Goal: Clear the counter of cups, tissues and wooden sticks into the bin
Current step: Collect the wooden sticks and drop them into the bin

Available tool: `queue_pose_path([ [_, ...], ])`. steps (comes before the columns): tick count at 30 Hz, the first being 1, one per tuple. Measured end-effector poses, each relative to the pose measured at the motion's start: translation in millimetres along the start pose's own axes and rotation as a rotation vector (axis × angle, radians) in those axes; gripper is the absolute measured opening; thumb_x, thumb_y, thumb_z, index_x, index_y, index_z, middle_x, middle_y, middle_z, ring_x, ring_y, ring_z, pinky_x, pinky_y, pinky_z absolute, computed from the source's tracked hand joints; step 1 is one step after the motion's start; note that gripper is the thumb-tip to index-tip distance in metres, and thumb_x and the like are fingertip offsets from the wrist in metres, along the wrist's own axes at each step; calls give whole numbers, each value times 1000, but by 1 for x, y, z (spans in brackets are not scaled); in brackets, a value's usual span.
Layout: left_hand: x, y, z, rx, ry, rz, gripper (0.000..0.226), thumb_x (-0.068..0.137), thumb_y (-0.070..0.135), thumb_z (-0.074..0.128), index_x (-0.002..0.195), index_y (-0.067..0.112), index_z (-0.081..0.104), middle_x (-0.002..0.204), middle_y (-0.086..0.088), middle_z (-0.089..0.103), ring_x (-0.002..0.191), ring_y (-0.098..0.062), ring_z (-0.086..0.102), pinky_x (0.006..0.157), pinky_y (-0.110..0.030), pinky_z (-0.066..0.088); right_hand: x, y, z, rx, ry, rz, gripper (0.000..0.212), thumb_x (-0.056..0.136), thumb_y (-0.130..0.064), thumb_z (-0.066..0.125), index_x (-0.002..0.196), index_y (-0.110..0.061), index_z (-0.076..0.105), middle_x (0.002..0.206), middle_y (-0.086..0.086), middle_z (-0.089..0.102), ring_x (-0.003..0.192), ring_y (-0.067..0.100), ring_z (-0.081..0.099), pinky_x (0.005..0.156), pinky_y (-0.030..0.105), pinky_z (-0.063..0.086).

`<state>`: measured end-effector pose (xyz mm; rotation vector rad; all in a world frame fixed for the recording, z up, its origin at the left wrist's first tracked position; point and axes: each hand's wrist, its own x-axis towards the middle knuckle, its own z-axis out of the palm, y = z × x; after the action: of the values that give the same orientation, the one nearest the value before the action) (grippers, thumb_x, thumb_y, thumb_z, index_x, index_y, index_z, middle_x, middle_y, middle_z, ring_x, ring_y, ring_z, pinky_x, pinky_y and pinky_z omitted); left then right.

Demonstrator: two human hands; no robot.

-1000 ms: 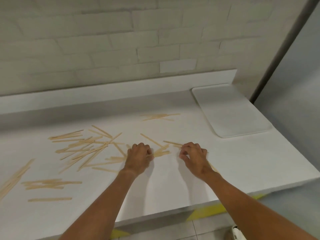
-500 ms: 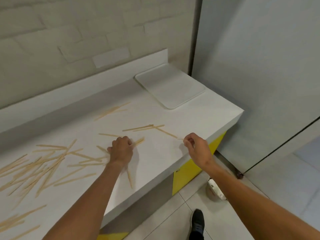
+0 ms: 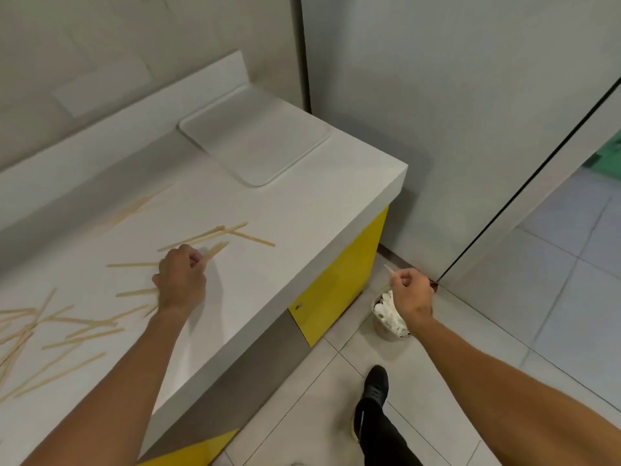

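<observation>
Wooden sticks (image 3: pixel 215 235) lay all over the worktop (image 3: pixel 302 210). Your left hand (image 3: pixel 181 280) was curled round a few, ready to lift. Your right hand (image 3: pixel 411 290) pinched a stick (image 3: pixel 388 269) over the bin (image 3: pixel 379 327) on the floor, past the worktop's right end, so it could drop in.

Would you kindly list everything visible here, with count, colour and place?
wooden sticks: many, pale tan, scattered over the counter's left and middle
counter: one, white top, yellow front, left of view
tray: one, white, counter's far corner
bin: one, pale, on the floor past the counter's end, white waste inside
floor: grey tiles, right
shoe: one, black, on the floor
left grip: bare hand on the counter, curled round sticks
right grip: bare hand above the bin, pinching one stick
</observation>
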<state>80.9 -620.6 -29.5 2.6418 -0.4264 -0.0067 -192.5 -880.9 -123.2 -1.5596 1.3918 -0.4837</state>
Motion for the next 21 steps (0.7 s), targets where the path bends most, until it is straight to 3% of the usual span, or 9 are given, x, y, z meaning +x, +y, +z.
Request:
queue_pose_path([
  [4,-12,22,3,-58,47,132,15,91,2,55,84,15,54,90,-4,57,87,-23,51,85,-45,37,1,11,-5,-34,-44,-23,12,96,-11,56,85,-11,61,78,4,64,68,9,55,56,16,37],
  [6,-19,42,4,-168,23,212,11,94,4,55,89,14,54,92,-4,56,88,-23,53,80,-35,44,3,17,-10,-10,-19,0,11,96,-12,56,87,-10,62,80,5,65,71,13,58,57,17,39],
  [8,-26,73,13,-279,-47,300,8,96,5,55,93,12,54,95,-5,56,88,-22,54,71,-23,44,8,26,-21,25,32,58,10,96,-14,56,90,-8,63,78,2,63,68,10,55,55,19,38],
  [12,-48,141,53,-427,-211,531,9,96,5,54,92,13,54,90,-4,56,84,-20,54,72,-30,46,22,56,-43,57,59,128,10,96,-13,56,93,-5,62,78,3,59,68,11,51,58,21,43],
  [16,-82,205,129,-440,-409,688,9,96,8,54,92,16,53,88,3,53,80,-13,50,66,-23,40,52,99,-55,43,40,202,10,95,-8,54,91,-7,63,77,1,61,70,10,55,59,19,45],
  [18,-94,224,180,-451,-509,678,10,94,6,56,90,15,54,85,5,51,78,-8,47,65,-18,37,77,120,-54,24,20,239,11,95,-8,54,88,-11,63,81,2,64,75,13,59,65,23,51],
  [21,-100,230,272,-443,-621,506,11,91,3,59,86,13,56,82,0,56,73,-8,48,60,-19,41,122,159,-45,-1,-27,305,12,94,-7,53,90,-10,64,85,6,68,75,12,60,71,27,53],
])
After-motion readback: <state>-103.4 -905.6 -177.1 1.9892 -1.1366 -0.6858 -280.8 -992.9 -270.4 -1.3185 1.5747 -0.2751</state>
